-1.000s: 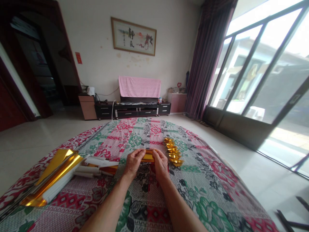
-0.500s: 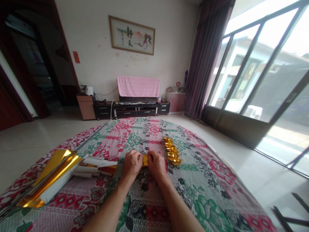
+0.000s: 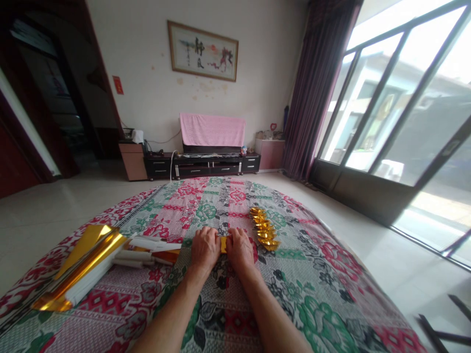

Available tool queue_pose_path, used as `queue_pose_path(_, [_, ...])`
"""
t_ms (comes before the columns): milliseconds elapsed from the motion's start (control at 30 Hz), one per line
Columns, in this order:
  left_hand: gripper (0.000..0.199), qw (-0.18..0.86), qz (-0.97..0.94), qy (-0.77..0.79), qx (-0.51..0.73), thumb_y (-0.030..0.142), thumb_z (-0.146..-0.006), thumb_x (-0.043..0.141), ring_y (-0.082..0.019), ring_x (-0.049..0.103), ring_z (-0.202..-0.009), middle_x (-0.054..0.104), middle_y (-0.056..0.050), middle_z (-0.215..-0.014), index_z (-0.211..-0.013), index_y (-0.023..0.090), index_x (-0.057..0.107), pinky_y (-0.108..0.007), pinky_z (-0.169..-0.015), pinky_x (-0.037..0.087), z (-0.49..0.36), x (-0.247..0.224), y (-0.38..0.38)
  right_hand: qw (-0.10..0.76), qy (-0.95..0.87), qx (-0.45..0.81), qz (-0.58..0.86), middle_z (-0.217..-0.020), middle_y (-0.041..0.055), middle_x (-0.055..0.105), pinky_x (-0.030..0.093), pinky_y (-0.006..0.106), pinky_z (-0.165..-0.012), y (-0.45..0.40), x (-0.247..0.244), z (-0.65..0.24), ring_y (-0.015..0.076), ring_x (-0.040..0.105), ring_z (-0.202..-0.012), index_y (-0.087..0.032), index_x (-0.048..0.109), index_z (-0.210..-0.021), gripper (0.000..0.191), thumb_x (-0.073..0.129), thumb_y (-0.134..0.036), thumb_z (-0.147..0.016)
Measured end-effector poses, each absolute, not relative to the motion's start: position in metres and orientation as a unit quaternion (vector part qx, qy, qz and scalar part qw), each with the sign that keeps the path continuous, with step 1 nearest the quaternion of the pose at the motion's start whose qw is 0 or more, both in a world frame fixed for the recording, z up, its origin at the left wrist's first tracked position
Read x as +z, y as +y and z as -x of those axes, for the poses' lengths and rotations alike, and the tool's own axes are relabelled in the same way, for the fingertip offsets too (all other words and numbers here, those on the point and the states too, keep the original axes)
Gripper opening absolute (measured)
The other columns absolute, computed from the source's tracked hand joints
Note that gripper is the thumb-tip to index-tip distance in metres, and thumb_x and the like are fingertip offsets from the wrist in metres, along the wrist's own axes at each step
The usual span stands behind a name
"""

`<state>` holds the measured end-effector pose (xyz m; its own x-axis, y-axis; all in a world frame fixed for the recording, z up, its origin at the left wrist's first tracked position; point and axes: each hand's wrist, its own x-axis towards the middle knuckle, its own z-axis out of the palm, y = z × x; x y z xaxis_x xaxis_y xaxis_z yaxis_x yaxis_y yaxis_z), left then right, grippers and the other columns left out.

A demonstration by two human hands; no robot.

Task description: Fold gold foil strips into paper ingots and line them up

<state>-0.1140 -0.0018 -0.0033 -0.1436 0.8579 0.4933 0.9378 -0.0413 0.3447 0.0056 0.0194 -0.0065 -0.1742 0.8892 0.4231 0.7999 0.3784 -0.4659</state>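
Between my two hands is a small folded piece of gold foil paper; only its middle shows, the ends being covered by my fingers. My left hand is closed on its left end, and my right hand is closed on the right end. Just right of my right hand stands a row of several folded gold paper ingots. To the left of my left hand lie white and gold rolled paper pieces, beside a larger stack of gold foil sheets with white undersides.
A patterned red, green and grey cloth covers the round table. Beyond it stands a low black cabinet with a pink cloth above. Glass doors are on the right, and dark stool legs at lower right.
My left fingers have come flatter and closer together over the gold paper. Both hands still hold it in nearly the same spot. The view has shifted slightly.
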Motion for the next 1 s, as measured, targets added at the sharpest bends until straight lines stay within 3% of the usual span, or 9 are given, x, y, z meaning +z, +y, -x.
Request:
queue_pose_path(133, [0.015,0.062,0.658,-0.687,-0.303,0.02,-0.08,0.049,-0.021,0.05,-0.088,0.058,-0.007,-0.09,-0.091,0.02,0.059,-0.033,-0.08,0.038,0.112,0.0,-0.004,0.349,-0.765,0.06,0.537,-0.099,0.007,0.054,0.036,0.026,-0.076,0.02,-0.01,-0.007,0.018,0.05,-0.089,-0.02,0.057,-0.102,0.028,0.045,-0.014,-0.077])
queue_pose_path(233, [0.015,0.078,0.661,-0.687,-0.289,0.022,-0.083,0.046,-0.02,0.051,-0.084,0.056,-0.007,-0.088,-0.079,0.019,0.06,-0.031,-0.077,0.038,0.111,0.001,-0.004,0.347,-0.769,0.057,0.533,-0.099,0.0067,0.054,0.036,0.027,-0.075,0.02,-0.009,-0.007,0.0178,0.049,-0.086,-0.02,0.061,-0.087,0.018,0.044,-0.017,-0.08])
queue_pose_path(400, [0.021,0.08,0.675,-0.679,-0.276,0.023,-0.085,0.042,-0.019,0.051,-0.083,0.056,-0.006,-0.083,-0.075,0.019,0.061,-0.03,-0.077,0.039,0.115,-0.001,-0.003,0.325,-0.773,0.053,0.542,-0.089,0.0078,0.058,0.035,0.027,-0.077,0.018,-0.004,-0.007,0.0187,0.049,-0.087,-0.02,0.062,-0.072,0.026,0.041,-0.02,-0.085])
queue_pose_path(767, [0.023,0.04,0.72,-0.646,-0.249,0.04,-0.082,0.047,-0.019,0.051,-0.088,0.054,-0.005,-0.093,-0.086,0.02,0.057,-0.032,-0.082,0.038,0.125,0.0,-0.013,0.323,-0.785,0.059,0.525,-0.093,0.0064,0.058,0.034,0.027,-0.077,0.005,0.002,-0.014,0.0184,0.05,-0.088,-0.019,0.062,-0.078,0.012,0.05,-0.019,-0.076])
queue_pose_path(1000, [0.027,-0.009,0.748,-0.628,-0.216,0.046,-0.08,0.048,-0.02,0.048,-0.099,0.051,-0.004,-0.101,-0.093,0.023,0.054,-0.033,-0.088,0.037,0.135,0.005,-0.017,0.296,-0.807,0.055,0.509,-0.103,0.0042,0.055,0.034,0.028,-0.076,-0.001,0.002,-0.022,0.0183,0.048,-0.093,-0.022,0.059,-0.09,0.017,0.05,-0.023,-0.075])
